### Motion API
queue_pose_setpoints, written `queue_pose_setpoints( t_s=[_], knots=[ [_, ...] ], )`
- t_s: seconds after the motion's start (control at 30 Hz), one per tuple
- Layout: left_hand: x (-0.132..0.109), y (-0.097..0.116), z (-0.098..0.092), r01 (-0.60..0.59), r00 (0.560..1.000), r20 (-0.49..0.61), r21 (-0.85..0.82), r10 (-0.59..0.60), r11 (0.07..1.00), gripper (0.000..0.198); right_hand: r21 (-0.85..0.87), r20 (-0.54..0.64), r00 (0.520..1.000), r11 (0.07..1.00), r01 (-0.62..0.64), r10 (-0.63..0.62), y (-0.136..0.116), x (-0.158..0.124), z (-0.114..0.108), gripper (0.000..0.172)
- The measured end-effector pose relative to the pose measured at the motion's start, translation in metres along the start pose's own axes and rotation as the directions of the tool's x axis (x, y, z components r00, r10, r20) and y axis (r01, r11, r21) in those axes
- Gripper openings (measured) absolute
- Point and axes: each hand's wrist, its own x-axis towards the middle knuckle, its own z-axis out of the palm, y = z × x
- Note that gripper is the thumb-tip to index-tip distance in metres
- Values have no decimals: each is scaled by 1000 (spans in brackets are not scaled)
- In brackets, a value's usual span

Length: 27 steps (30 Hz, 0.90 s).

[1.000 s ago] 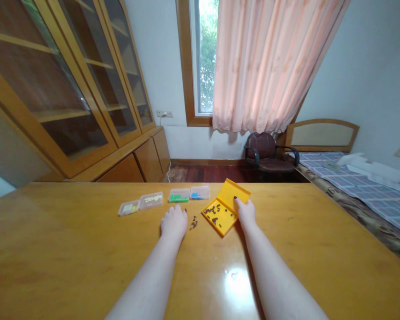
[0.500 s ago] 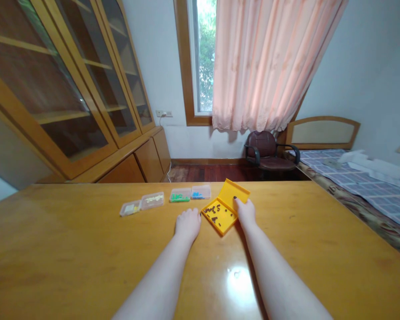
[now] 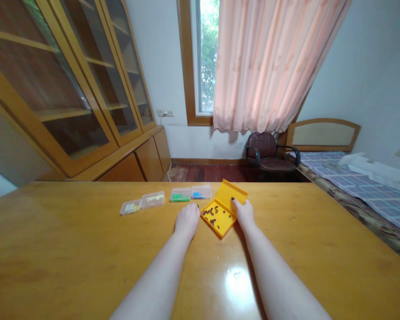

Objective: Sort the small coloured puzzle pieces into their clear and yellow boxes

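Observation:
An open yellow box (image 3: 219, 216) lies on the wooden table (image 3: 86, 253), its lid (image 3: 234, 193) tilted up at the back. Several small dark pieces are scattered in its tray. My right hand (image 3: 243, 212) grips the box's right side where tray and lid meet, with the thumb on the lid. My left hand (image 3: 187, 220) rests on the table touching the box's left edge. Its fingers are bunched together and pointing down. What lies under them is hidden.
Beyond the hands is a row of small clear boxes: two with pale pieces (image 3: 130, 207) (image 3: 152, 199), one with green (image 3: 180, 194), one with blue (image 3: 201, 192). A glass-door cabinet (image 3: 70, 98) stands to the left. Past the table are a dark chair (image 3: 270, 155) and a bed (image 3: 370, 186).
My left hand slid right from beside a little pile of dark pieces on the table, covered them and reached the box's edge. The right hand kept its hold on the box.

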Motion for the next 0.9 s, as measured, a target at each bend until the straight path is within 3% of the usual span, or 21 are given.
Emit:
queue_pose_setpoints(
  t_s=[0.17,0.23,0.43,0.53,0.63,0.8,0.9],
  knots=[
    [-4,6,-4,-220,975,-65,-181,211,959,23,12,95,995,1000,-18,17,1,-4,6,37],
    [-6,6,-4,-228,973,-76,-212,217,950,22,15,101,995,1000,-19,18,2,-3,6,37],
    [-10,-6,-10,101,995,-13,38,-100,994,29,-13,10,1000,1000,-1,1,0,2,0,34],
    [-11,-15,-10,164,981,91,109,-174,980,31,-51,-53,999,999,7,-10,-2,5,-4,32],
    [-12,-18,-7,52,978,196,110,-73,993,29,-52,-77,997,999,8,-12,0,7,-6,32],
    [-16,-7,-7,-185,950,250,-19,184,983,29,-33,-60,998,999,11,-13,3,8,-5,34],
    [-19,-2,-10,-153,958,240,-36,158,988,31,-24,-74,997,1000,10,-11,3,8,-5,32]
  ],
)
